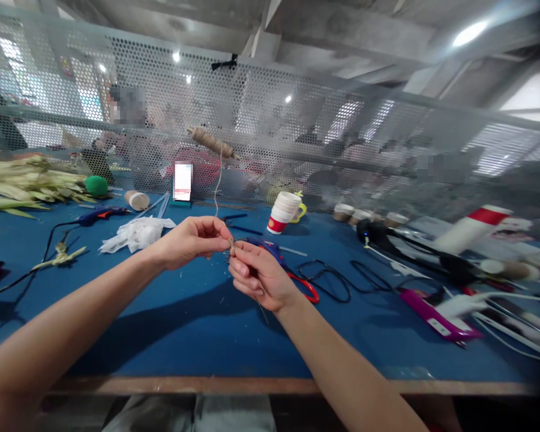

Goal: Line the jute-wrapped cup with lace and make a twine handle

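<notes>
My left hand [195, 240] and my right hand [263, 273] meet fingertip to fingertip above the blue table, each in a pinch. Between them is a small tan bit of twine [232, 245], partly covered by the fingers; whether it is wrapped round something I cannot tell. A strand runs from behind my left hand up to a twine spool [212, 143] hanging on the mesh panel. Below my right hand a thin stem or wire [263, 313] sticks out. Behind the hands lie a blue glue gun [272, 247] and red-handled scissors [312, 291], both partly hidden.
Stacked paper cups [281, 216] stand behind the hands. At left are corn husks [31, 183], a green ball [96, 185], another glue gun [101, 215] and crumpled white material [137, 234]. Right of me lie black cables [337, 294] and a purple power strip [438, 318]. A perforated panel [270, 108] closes the back.
</notes>
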The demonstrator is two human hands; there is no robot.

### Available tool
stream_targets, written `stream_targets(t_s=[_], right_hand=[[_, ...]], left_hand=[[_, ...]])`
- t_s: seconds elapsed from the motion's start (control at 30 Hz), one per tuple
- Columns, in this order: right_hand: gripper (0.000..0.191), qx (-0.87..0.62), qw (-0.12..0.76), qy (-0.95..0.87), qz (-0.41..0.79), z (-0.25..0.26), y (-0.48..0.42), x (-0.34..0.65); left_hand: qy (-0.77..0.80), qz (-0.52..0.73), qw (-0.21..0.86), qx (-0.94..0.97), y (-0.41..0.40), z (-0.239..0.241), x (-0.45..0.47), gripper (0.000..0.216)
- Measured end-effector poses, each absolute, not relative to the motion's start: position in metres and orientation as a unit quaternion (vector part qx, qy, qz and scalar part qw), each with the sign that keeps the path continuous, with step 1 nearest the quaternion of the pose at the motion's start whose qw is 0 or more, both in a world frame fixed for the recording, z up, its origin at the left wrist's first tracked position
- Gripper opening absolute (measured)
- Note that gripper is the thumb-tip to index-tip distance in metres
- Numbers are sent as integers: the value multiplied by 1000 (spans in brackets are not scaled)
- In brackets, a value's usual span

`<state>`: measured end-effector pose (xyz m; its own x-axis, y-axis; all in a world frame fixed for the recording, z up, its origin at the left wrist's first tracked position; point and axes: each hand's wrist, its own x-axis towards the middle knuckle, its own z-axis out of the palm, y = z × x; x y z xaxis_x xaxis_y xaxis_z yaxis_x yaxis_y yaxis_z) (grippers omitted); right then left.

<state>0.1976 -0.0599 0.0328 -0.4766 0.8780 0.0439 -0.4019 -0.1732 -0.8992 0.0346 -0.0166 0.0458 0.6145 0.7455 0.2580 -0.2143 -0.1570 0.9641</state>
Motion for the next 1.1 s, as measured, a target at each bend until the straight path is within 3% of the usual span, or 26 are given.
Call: stream_targets(t_s=[0.13,0.3,0.5,0.73,0.83,0.93,1.1], right_hand=[[16,-325,499,-530,603,29,-61,195],[14,-417,534,-650,345,24,-65,194],[7,-413,540,-731,48,13,-60,196],[3,-404,512,-752,-96,14,-58,197],[8,-394,507,-757,-123,15,-58,198],[9,-399,510,-758,-78,16,-59,198],[10,-419,527,-715,188,21,-63,197]], left_hand=[[218,392,591,670,-16,47,35,16],[239,403,582,665,-18,47,37,17],[250,407,571,668,-18,45,39,16],[256,408,573,663,-18,45,39,15],[256,403,574,665,-18,44,39,14],[256,399,577,666,-18,43,39,15],[253,397,596,650,-21,44,41,17]])
